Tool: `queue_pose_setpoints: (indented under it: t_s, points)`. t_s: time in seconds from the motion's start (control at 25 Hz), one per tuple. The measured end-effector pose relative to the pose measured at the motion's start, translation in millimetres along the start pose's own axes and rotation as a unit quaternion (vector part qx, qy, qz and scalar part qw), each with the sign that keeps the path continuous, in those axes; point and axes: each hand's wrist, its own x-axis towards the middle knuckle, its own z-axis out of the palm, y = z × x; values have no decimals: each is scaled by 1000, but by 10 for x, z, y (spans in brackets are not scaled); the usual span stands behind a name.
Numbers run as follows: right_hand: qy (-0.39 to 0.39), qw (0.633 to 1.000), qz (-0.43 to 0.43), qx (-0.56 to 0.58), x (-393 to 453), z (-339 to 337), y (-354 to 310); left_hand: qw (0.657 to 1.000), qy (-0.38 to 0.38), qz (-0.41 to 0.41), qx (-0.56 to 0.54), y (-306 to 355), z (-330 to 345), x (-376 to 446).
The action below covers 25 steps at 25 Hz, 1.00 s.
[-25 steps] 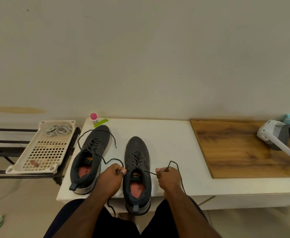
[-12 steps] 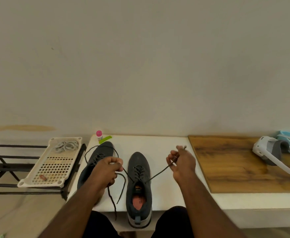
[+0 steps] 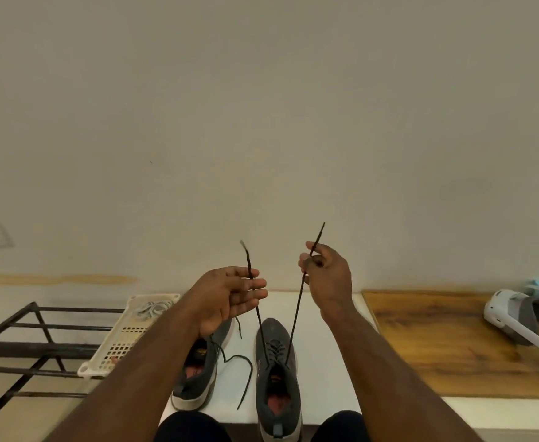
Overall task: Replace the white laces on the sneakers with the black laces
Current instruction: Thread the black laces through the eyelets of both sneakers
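Black lace ends are rising taut in a V from the top eyelets of the right sneaker, which is standing on the white table with its toe pointing at the far wall. The left hand is hovering palm up above the sneakers, fingers nearly straight, and the left strand is passing between those fingers, its frayed tip sticking up above them. How firmly it is being gripped cannot be told. The right hand is held a little higher, to the right, and is pinching the other strand between thumb and curled fingers, with the tip poking out above the knuckles. The left sneaker is sitting just to the left, partly under the left forearm, its own black lace trailing loose across the table between the two shoes. Farther left, a perforated white tray is resting on a black metal rack, and pale laces are lying bunched at its far end. To the right, a wooden board is lying on the table.
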Motion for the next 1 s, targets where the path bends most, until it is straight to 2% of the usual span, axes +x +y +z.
queue_pose_setpoints:
  t_s: [0.16, 0.36, 0.68, 0.92, 1.0]
  points:
    - [11, 1000, -1, -25, -64, 36, -96, 993, 51, 74, 77, 32, 100, 17]
    - [10, 999, -17, -37, -39, 102, -178, 960, 118, 142, 212, 87, 307, 170]
    - [-19, 998, -37, -43, -12, 224, -229, 942, 126, 192, 245, 217, 503, 374]
    - [-63, 995, -55, -58, 4, 217, -220, 949, 100, 181, 240, 255, 499, 379]
    - [-54, 997, -41, -40, 46, 174, -200, 957, 111, 170, 206, 253, 477, 372]
